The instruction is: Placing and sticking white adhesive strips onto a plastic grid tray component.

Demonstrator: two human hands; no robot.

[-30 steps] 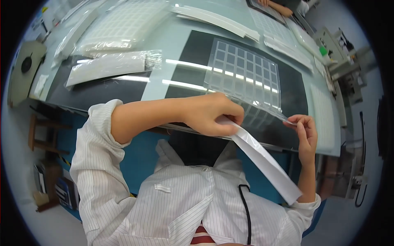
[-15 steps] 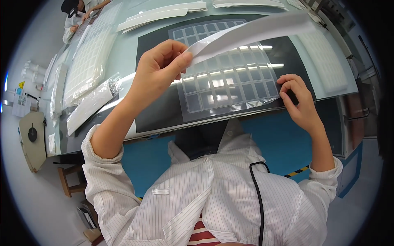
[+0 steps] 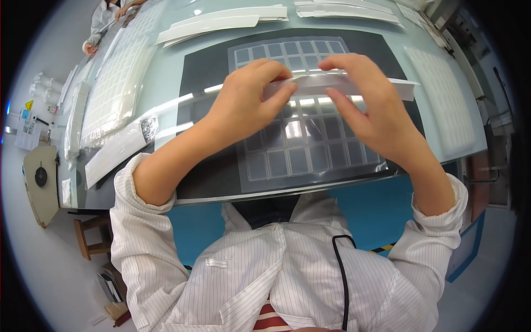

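Note:
My left hand (image 3: 251,102) and my right hand (image 3: 368,108) both hold a long white strip (image 3: 406,87) level above the table, the left pinching one end, the right gripping the middle. Its far end sticks out past my right hand. Beneath them lies a clear sheet with a grid of square cells (image 3: 298,157) on a black mat (image 3: 202,72).
Stacks of white strips (image 3: 221,22) lie at the table's far edge. More gridded sheets (image 3: 119,83) and bagged packs (image 3: 110,152) lie left, another sheet (image 3: 448,94) right. Another person's hand (image 3: 88,48) is at far left. A wooden stool (image 3: 91,240) stands below the table edge.
The strip, raised and slanting up to the right before, now lies level between both hands. My right hand left the sheet's edge and took hold of the strip.

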